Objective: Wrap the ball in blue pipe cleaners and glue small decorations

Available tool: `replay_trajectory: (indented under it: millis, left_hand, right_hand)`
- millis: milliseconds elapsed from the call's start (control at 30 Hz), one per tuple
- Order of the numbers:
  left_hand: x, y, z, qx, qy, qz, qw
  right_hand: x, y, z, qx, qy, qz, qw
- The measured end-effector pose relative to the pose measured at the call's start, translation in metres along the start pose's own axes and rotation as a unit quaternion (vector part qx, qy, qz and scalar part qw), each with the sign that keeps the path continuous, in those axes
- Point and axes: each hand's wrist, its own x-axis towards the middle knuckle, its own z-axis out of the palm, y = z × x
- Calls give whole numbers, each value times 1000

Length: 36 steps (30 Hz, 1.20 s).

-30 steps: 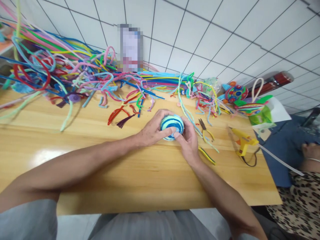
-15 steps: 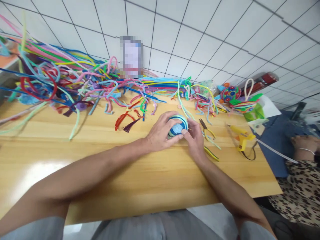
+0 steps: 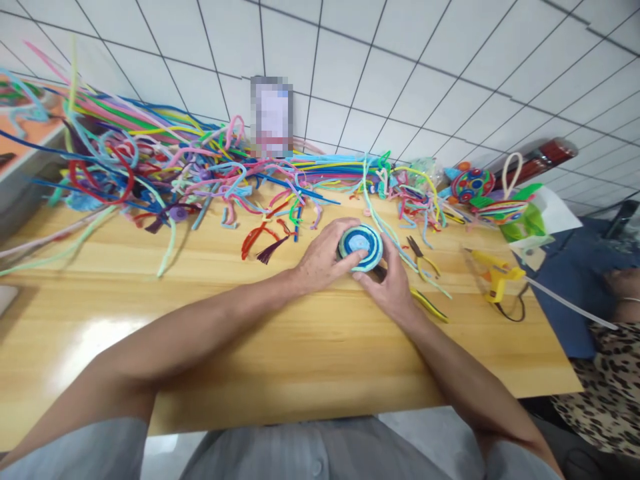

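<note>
Between my two hands is a round coil of blue, light blue and pale green pipe cleaners, its ringed face turned up toward me. My left hand grips its left side, the thumb lying across the face. Along the right and lower edge, the fingers of my right hand are closed on the rim. A pale green pipe cleaner runs from the pile at the back down to behind my right hand. Just right of that hand lie pliers with yellow handles and another yellow-and-black handle.
Tangled pipe cleaners line the back of the wooden table. A purple tassel lies before them. At right are a yellow glue gun and a colourful round ornament. A person in a leopard-print garment sits at far right.
The coil has tilted so its ringed face shows more fully, and my fingers have shifted around its rim. The whole view has moved slightly left, so things appear farther right.
</note>
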Motion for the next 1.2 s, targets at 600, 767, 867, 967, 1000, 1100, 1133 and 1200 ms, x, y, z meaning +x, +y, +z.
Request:
replay_trajectory:
  millis: [600, 767, 867, 967, 1000, 1100, 1133, 1200]
  left_hand:
    - [7, 7, 9, -76, 97, -34, 992]
    - [9, 1, 8, -91, 107, -48, 989]
    - [11, -5, 6, -114, 112, -69, 985]
    - [12, -8, 3, -117, 95, -83, 985]
    - [12, -8, 2, -112, 88, -84, 986]
    - [13, -8, 1, -104, 79, -71, 989]
    - [13, -8, 1, -104, 78, -68, 989]
    - [14, -7, 0, -109, 75, -65, 989]
  right_hand:
    - [1, -6, 8, -106, 50, -60, 991]
    - [0, -22, -10, -181, 96, -102, 973]
    - [-6, -39, -26, -215, 10, -117, 970]
    - [-10, -48, -29, -225, -142, -90, 960]
    - [-10, -47, -27, -239, -168, -78, 953]
    - [-8, -41, -18, -281, -213, -65, 934]
    - [-7, -39, -14, -289, -227, -67, 928]
    - [-7, -37, -6, -307, -237, -74, 919]
